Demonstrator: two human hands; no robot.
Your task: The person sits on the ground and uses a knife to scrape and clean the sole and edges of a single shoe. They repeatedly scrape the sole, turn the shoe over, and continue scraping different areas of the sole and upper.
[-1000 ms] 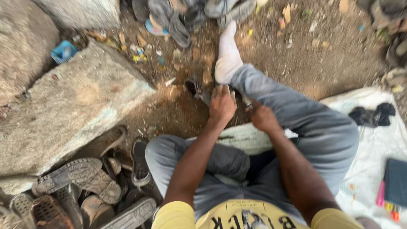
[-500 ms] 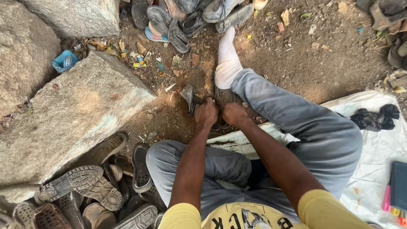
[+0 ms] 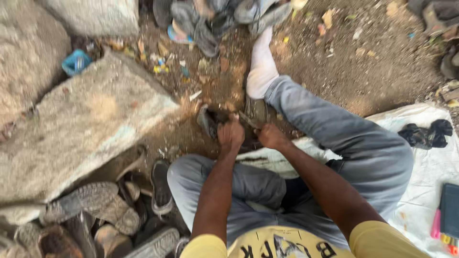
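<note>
The hands, left hand (image 3: 231, 135) clamped over a dark worn shoe (image 3: 210, 119) and right hand (image 3: 271, 137) closed on a thin tool (image 3: 247, 119), meet at frame centre on the dirt ground (image 3: 382, 62), where a slip could likely jab the left fingers.

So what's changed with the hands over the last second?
The right hand has come in from farther right to meet the left hand, so both now close together on the dark shoe on the dirt. What sits between them is too small to tell. The stone slab, shoe pile and white sheet stay put.
</note>
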